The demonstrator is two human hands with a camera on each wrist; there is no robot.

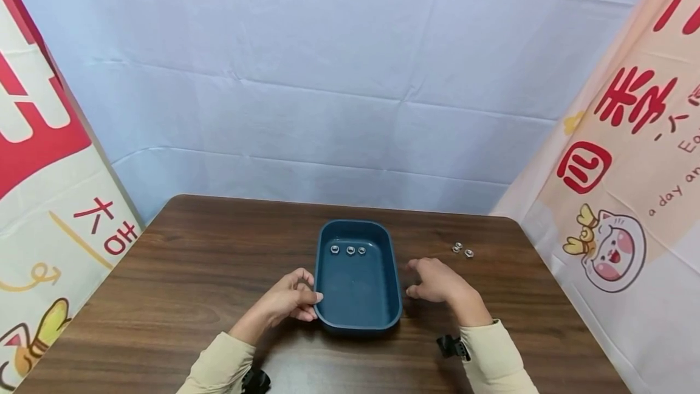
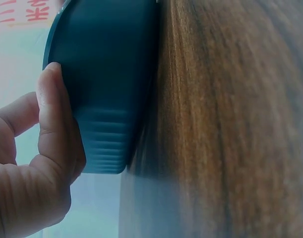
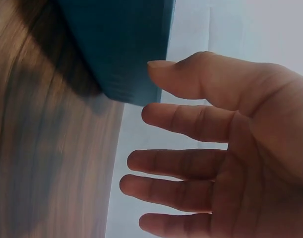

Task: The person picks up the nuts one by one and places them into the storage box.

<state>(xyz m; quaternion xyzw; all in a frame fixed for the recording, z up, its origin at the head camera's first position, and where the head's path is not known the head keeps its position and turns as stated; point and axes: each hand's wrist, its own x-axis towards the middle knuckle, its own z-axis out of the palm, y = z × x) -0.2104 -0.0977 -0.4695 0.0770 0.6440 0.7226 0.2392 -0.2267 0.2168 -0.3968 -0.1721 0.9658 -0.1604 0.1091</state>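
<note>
Looks about half done to me — three nuts (image 1: 350, 250) in the blue tray (image 1: 358, 290), three loose nuts (image 1: 469, 253) left on the table (image 1: 164, 272) — with the left hand (image 1: 290, 300) pinching the tray and the right hand (image 1: 440, 281) empty beside it, fingers (image 3: 183, 120) spread.

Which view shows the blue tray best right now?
The head view: it looks into the blue tray, three nuts included. The left wrist view shows mostly its outside, left hand at the rim; the right wrist view, part of the outside.
</note>
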